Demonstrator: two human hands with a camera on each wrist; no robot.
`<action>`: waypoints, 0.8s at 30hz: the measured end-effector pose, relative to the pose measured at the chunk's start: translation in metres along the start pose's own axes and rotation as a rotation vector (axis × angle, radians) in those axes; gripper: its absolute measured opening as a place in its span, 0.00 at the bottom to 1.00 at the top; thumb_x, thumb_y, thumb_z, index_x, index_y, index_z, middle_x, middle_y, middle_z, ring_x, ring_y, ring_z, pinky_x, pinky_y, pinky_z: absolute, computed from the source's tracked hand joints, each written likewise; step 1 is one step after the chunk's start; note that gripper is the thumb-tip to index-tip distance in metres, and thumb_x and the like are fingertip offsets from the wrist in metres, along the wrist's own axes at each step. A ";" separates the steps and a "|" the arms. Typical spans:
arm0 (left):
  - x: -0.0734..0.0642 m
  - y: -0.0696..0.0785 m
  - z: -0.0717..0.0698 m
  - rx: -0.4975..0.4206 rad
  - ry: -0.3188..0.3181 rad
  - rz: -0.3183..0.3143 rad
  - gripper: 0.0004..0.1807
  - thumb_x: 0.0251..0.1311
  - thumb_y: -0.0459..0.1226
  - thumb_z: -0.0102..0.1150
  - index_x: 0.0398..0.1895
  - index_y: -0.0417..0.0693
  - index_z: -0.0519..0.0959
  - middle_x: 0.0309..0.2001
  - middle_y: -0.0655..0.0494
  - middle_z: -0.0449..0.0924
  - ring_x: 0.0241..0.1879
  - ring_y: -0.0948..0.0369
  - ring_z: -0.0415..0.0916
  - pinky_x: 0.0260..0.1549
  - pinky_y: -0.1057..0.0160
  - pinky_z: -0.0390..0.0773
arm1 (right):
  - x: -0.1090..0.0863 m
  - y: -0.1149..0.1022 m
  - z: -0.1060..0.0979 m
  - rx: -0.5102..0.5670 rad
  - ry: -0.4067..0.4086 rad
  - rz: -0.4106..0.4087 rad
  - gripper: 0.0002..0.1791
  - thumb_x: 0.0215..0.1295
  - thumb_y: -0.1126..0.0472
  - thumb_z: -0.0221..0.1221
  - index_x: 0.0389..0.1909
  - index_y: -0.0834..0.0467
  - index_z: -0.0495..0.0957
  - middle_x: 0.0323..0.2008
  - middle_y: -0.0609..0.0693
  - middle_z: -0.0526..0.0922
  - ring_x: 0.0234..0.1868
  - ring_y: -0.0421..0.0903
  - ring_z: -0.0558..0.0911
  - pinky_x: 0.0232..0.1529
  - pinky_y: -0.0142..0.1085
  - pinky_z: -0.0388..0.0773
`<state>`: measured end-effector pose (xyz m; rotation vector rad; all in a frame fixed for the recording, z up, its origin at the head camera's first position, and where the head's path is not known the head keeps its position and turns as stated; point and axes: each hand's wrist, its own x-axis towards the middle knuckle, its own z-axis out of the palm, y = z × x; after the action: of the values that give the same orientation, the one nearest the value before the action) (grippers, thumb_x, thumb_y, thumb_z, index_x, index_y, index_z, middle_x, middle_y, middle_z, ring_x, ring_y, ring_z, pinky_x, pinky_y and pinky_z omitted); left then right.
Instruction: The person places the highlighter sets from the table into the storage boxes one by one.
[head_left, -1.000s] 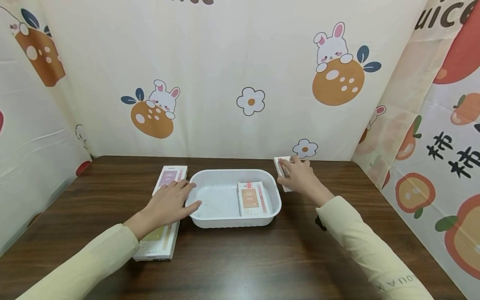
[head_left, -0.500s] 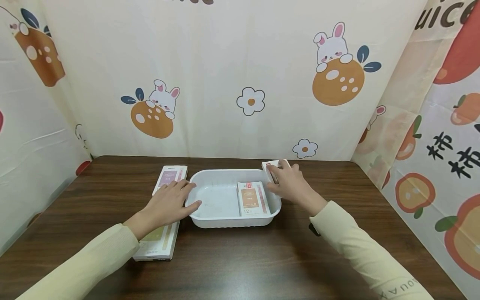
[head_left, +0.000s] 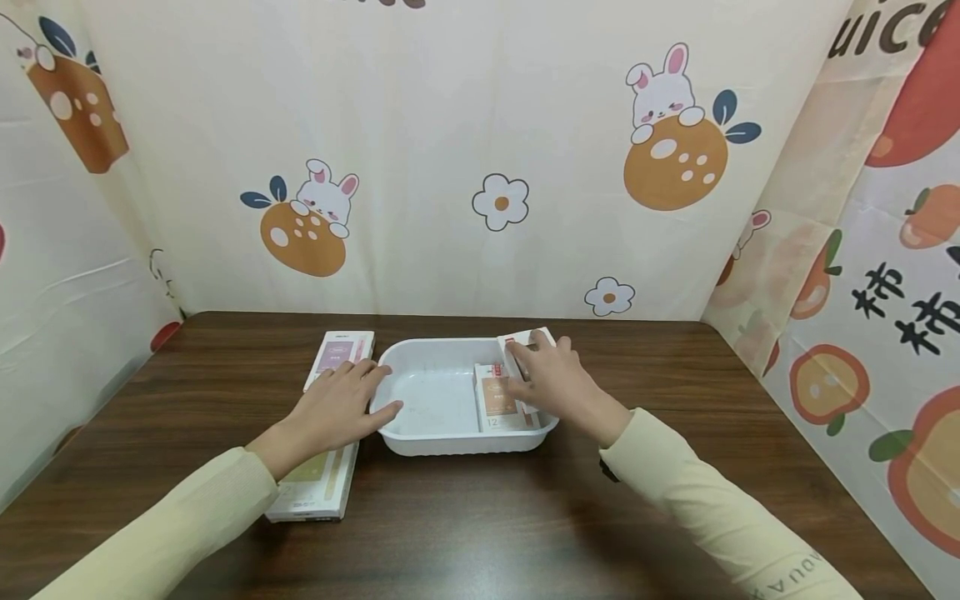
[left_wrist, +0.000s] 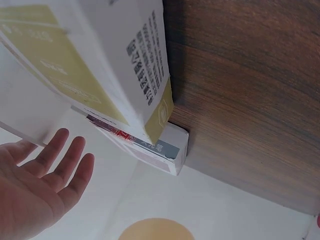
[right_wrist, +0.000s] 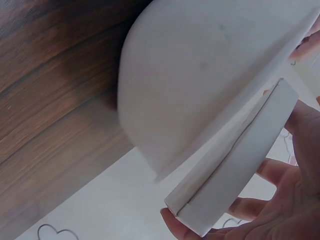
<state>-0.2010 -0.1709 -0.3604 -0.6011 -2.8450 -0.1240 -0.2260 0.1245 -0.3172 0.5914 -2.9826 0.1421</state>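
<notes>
Holds a box [right_wrist: 240, 159] between thumb and fingers of the right grip [head_left: 558, 379], tilted over the end of the tray [head_left: 450, 446] nearest that grip. Has an orange box [head_left: 498, 398] inside the tray, just left of the right grip. Rests the left grip [head_left: 341, 400], loosely spread, at the opposite rim. Shows a purple box [head_left: 337, 348] just beyond the left grip, an olive box [head_left: 318, 490] under its wrist.

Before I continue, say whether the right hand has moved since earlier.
Yes, leftward: in the head view the right hand went from below the lower flower print to the right end of the white tray.
</notes>
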 end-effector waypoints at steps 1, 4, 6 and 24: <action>0.000 0.000 0.000 -0.001 -0.005 -0.003 0.33 0.56 0.60 0.46 0.55 0.46 0.72 0.52 0.46 0.75 0.48 0.48 0.73 0.43 0.47 0.71 | 0.000 -0.002 0.001 -0.003 -0.001 -0.002 0.30 0.56 0.46 0.57 0.61 0.48 0.67 0.58 0.62 0.66 0.41 0.64 0.69 0.41 0.50 0.73; 0.001 0.000 0.000 -0.002 -0.013 -0.003 0.33 0.56 0.60 0.45 0.56 0.46 0.71 0.52 0.46 0.74 0.49 0.48 0.73 0.43 0.46 0.71 | 0.000 -0.008 0.003 -0.004 -0.002 -0.002 0.29 0.56 0.47 0.57 0.60 0.48 0.68 0.58 0.61 0.67 0.42 0.64 0.69 0.42 0.51 0.72; 0.001 -0.001 0.001 -0.001 -0.017 -0.003 0.33 0.56 0.60 0.46 0.56 0.46 0.71 0.53 0.46 0.74 0.49 0.47 0.73 0.43 0.46 0.71 | 0.000 -0.011 0.005 -0.007 0.004 -0.006 0.28 0.56 0.47 0.56 0.60 0.47 0.68 0.57 0.61 0.67 0.42 0.64 0.70 0.43 0.51 0.72; 0.001 0.000 0.001 -0.005 -0.010 -0.003 0.33 0.56 0.60 0.46 0.56 0.46 0.71 0.52 0.46 0.74 0.48 0.48 0.73 0.43 0.46 0.71 | 0.002 -0.029 0.024 0.011 0.063 -0.102 0.27 0.53 0.53 0.57 0.56 0.55 0.71 0.48 0.62 0.74 0.48 0.60 0.74 0.49 0.55 0.66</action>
<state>-0.2020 -0.1708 -0.3614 -0.6001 -2.8562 -0.1285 -0.2187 0.0940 -0.3383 0.7245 -2.8852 0.1658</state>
